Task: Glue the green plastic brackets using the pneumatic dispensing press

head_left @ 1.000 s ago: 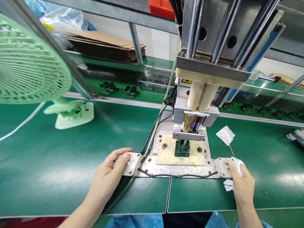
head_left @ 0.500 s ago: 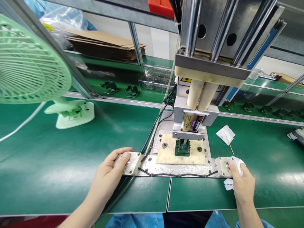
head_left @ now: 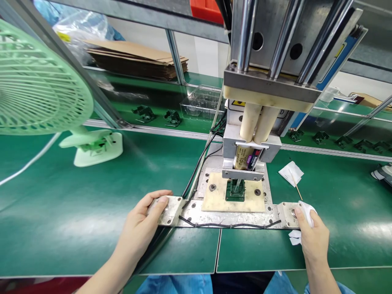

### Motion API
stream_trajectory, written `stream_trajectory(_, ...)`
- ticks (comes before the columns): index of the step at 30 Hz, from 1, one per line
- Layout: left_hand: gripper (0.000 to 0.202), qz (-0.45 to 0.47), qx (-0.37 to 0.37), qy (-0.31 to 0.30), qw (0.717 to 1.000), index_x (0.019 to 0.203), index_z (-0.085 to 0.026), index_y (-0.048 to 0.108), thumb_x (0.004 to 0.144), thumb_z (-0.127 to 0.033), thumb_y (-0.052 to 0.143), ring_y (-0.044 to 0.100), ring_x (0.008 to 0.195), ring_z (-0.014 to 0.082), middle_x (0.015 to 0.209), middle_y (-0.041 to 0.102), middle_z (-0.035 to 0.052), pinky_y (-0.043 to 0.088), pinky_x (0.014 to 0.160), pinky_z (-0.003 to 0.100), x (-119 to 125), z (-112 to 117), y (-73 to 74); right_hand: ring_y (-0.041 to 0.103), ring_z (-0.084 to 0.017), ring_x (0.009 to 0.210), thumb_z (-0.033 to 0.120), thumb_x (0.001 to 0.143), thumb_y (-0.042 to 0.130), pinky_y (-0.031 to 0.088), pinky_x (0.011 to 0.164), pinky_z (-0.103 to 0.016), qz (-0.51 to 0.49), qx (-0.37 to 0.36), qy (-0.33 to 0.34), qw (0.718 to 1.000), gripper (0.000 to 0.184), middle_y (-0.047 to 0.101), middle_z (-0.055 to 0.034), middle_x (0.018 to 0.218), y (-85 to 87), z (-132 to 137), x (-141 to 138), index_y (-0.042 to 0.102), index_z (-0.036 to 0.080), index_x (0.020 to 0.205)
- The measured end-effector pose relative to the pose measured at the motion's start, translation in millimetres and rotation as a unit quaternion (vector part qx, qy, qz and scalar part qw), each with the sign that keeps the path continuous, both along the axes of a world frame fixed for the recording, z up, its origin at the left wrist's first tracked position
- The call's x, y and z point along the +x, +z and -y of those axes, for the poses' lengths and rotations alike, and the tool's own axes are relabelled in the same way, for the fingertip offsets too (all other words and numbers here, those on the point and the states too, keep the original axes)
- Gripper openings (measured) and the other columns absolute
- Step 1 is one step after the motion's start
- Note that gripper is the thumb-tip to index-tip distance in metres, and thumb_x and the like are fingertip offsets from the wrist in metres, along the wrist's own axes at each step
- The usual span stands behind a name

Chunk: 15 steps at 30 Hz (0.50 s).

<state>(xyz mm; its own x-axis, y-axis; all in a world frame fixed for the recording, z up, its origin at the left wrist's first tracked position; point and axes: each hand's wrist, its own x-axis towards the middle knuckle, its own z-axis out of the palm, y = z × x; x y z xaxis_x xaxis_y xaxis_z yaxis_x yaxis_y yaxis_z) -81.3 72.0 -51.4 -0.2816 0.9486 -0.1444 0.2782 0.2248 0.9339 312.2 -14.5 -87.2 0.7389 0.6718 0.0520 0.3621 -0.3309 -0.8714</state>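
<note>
Left hand [head_left: 139, 228]: loosely open, gripping nothing, my thumb on the left button [head_left: 165, 209].
Right hand [head_left: 312, 239]: curled round a cloth [head_left: 308, 210], thumb on the right button [head_left: 293, 212].
Part [head_left: 235, 191]: seated under the press [head_left: 251, 143].
Risk: the cloth could slide my thumb off; a crooked part might jam.

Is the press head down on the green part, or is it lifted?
Down: the press head has its thin tip in the green part, which sits on the beige plate.
</note>
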Motion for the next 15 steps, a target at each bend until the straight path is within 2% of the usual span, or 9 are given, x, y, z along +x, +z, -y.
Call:
stream_trajectory(5, 0.056, -0.014, 0.005, -0.012, 1.000, 0.104, -0.017, 0.062, 0.074, -0.064, 0.062, 0.056, 0.071, 0.0154, 0.089, 0.066, 0.0048, 0.044, 0.062, 0.021, 0, 1, 2.7, 0.039, -0.014, 0.056, 0.067, 0.074, 0.068, 0.034, 0.050, -0.024, 0.004, 0.004, 0.007, 1.000, 0.055, 0.039, 0.0043, 0.057, -0.9, 1, 1, 0.042, 0.021, 0.061)
stream_trajectory(12, 0.060, -0.022, -0.008, -0.002, 1.000, 0.103, -0.018, 0.063, 0.069, -0.068, 0.061, 0.058, 0.077, 0.0178, 0.094, 0.068, 0.0056, 0.045, 0.067, 0.023, 1, 0, 4.3, 0.038, -0.014, 0.057, 0.067, 0.077, 0.065, 0.034, 0.052, -0.024, 0.003, 0.022, 0.007, 1.000, 0.054, 0.039, 0.0043, 0.058, 8.9, 0, -10, 0.043, 0.020, 0.062)
stream_trajectory(15, 0.064, -0.034, -0.017, 0.005, 0.999, 0.102, -0.019, 0.063, 0.066, -0.071, 0.060, 0.058, 0.077, 0.0182, 0.095, 0.068, 0.0057, 0.045, 0.066, 0.023, 2, -1, 7.8, 0.039, -0.013, 0.056, 0.068, 0.076, 0.066, 0.034, 0.051, -0.024, -0.003, 0.020, 0.012, 1.000, 0.055, 0.039, 0.0044, 0.057, 7.1, -1, -10, 0.042, 0.020, 0.061)
